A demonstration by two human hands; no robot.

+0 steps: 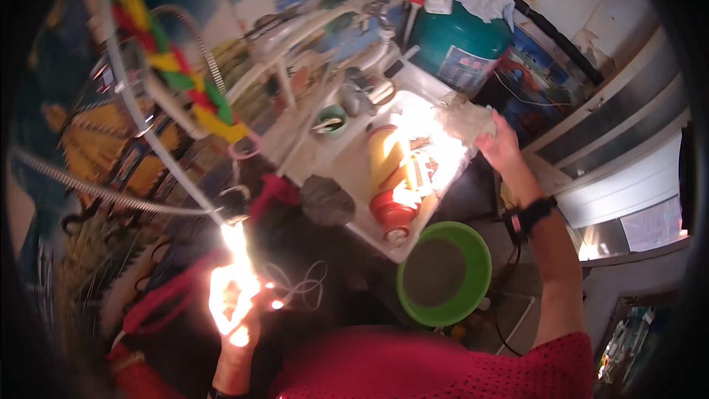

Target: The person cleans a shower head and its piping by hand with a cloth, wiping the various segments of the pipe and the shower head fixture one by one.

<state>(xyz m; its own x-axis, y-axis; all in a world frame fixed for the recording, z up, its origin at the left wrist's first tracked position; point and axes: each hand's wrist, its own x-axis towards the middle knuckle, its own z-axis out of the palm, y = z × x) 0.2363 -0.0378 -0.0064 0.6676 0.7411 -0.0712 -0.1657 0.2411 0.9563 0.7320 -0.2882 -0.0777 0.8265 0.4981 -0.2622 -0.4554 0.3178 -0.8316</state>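
My right hand point(501, 141) grips a crumpled pale grey cloth point(465, 116) at the far right corner of a white sink point(349, 172). A red and yellow vacuum flask point(390, 199) lies in the sink, partly washed out by strong glare. My left hand point(238, 310) is raised at the lower left, near the lower end of a pale pole or pipe point(177, 177). Glare hides its fingers, so I cannot tell whether it holds anything. Thin white cord loops point(310, 285) show beside it.
A green basin point(482, 277) stands below the sink's near edge. On or beside the sink are a grey rounded lump point(327, 200) and a small green cup point(331, 121). A teal tank point(462, 39) stands behind. Flexible metal hoses point(111, 191) cross the left side.
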